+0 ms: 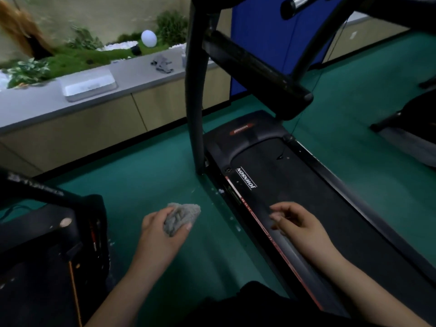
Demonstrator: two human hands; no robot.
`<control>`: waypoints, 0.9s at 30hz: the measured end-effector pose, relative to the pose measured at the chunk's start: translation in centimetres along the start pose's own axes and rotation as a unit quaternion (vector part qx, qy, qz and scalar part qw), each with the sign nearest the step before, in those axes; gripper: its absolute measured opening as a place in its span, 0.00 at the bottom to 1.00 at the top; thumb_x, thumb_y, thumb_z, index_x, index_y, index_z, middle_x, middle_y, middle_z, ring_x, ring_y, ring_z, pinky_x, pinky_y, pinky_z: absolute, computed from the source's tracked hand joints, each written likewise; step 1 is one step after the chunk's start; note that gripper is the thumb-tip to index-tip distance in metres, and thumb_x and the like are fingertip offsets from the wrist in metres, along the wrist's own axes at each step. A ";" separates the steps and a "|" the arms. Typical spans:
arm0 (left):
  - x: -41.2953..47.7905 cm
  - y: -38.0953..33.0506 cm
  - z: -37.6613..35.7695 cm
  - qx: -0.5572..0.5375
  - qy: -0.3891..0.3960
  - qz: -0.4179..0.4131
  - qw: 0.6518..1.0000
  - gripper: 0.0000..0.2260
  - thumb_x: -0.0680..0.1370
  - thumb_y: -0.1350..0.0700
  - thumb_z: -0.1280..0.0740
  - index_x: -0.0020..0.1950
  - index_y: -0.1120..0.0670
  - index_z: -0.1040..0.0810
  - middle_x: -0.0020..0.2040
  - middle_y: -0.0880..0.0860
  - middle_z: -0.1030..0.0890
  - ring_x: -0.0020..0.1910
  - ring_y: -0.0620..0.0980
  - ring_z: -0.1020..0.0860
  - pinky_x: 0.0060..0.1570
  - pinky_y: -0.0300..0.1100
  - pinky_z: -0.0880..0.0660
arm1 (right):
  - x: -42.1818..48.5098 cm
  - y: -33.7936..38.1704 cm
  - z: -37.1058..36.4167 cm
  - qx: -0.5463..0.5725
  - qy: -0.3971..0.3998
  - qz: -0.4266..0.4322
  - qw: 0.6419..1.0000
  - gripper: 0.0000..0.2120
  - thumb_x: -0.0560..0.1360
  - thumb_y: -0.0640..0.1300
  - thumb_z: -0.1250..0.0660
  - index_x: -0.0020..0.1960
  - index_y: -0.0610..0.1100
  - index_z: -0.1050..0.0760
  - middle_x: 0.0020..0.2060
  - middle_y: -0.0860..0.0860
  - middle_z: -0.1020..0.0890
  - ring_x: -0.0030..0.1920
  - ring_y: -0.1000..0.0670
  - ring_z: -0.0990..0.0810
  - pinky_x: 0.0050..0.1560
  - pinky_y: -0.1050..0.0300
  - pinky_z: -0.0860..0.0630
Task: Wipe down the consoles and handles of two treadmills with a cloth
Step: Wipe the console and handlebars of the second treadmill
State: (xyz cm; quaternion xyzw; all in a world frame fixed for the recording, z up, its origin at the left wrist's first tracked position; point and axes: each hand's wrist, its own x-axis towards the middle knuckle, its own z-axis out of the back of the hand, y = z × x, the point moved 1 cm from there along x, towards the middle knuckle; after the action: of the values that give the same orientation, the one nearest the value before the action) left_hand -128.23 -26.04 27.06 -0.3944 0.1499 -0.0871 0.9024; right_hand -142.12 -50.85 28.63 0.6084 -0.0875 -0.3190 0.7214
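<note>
The left hand [162, 228] is curled round a bunched grey cloth [181, 217], which is gripped between thumb and fingers and held over the strip of green floor [146, 175] between two machines. The right hand [297, 223] is held with its fingers loosely curled and nothing seen in it, above the left side rail of the treadmill [306, 197] on the right; whether the rail is touched cannot be told.

Open room is given by the green floor strip, which is bounded on the right by that treadmill's long left edge and on the left by the dark corner of a second treadmill [47, 244]. From the front left corner of the right treadmill's deck a black upright post [195, 102] rises, and a thick black handle bar [254, 67] is seen jutting from it over the deck's front end, well above both hands.

Beyond the floor a long counter [132, 74] is set along the wall. On it are seen a white flat box [88, 84] near its front edge, a crumpled grey item [162, 63] close to the post, and plants with a white globe [148, 38] along the back edge. A blue panel [266, 38] is seen behind the handle bar, and part of another machine [405, 138] at the right edge.
</note>
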 end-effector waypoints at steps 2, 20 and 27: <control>2.4 -1.1 -0.6 -0.002 0.008 -0.012 1.000 0.22 0.73 0.52 0.28 0.66 0.51 0.28 0.59 0.49 0.33 0.53 0.44 0.31 0.56 0.35 0.37 | 1.9 0.8 0.3 0.007 -0.006 -0.001 1.000 0.07 0.75 0.37 0.32 0.49 0.49 0.21 0.43 0.45 0.17 0.40 0.53 0.19 0.49 0.57 0.22; 16.6 -18.6 -2.5 -0.062 -0.081 -0.300 0.948 0.17 0.75 0.43 0.34 0.62 0.47 0.25 0.56 0.43 0.27 0.56 0.27 0.30 0.51 0.18 0.37 | 17.7 11.1 6.0 0.068 -0.133 0.101 0.983 0.18 0.72 0.59 0.46 0.48 0.50 0.24 0.37 0.58 0.21 0.38 0.62 0.23 0.46 0.58 0.24; 17.3 -27.5 -9.0 0.058 0.012 -0.577 0.815 0.18 0.78 0.45 0.40 0.62 0.53 0.21 0.63 0.57 0.25 0.66 0.56 0.30 0.68 0.57 0.37 | 17.6 10.9 5.7 0.150 -0.141 0.084 0.975 0.07 0.77 0.46 0.40 0.47 0.50 0.23 0.40 0.53 0.19 0.39 0.61 0.21 0.40 0.66 0.23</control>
State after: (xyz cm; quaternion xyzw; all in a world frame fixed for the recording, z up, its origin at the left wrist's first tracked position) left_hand -116.15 -55.52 38.05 -0.3541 -0.0992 -0.6051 0.7061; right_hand -127.49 -64.92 35.58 0.6489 -0.2858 -0.3232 0.6268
